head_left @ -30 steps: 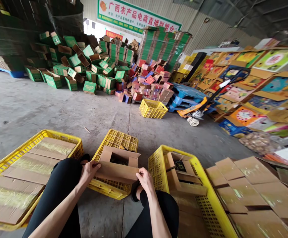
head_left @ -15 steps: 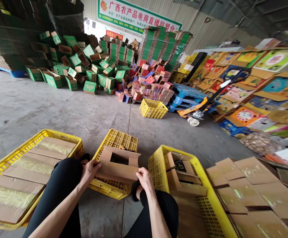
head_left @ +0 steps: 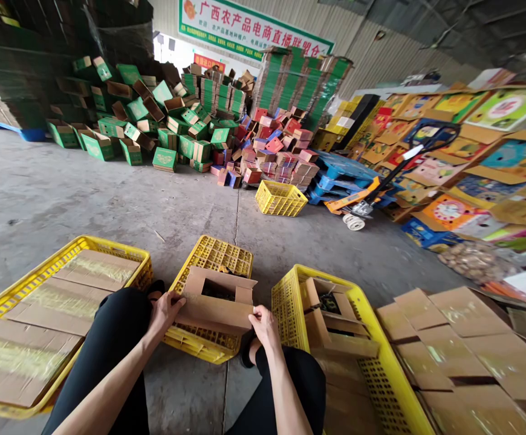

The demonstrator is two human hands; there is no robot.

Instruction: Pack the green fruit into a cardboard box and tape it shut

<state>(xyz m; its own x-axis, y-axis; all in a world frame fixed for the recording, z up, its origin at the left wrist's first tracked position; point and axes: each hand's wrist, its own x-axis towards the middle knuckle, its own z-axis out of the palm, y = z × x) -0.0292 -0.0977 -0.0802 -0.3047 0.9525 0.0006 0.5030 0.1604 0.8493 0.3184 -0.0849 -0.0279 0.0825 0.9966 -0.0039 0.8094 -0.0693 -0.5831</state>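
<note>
While both hands' fingers grip its near flap, the brown cardboard box [head_left: 217, 305] sits open-topped on a yellow crate [head_left: 213, 257].

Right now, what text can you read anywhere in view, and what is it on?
"广西农产品电商直播联盟仓", red characters, last one cut off by stacked cartons: white and green banner on the back wall.
Smaller green line under it: too small to read.
Red sign below: blurred.
Prints on the green cartons and coloured boxes: unreadable.

Even, soft daylight from the far doorway; sharp centre, fisheye-stretched, slightly blurred edges.
</note>
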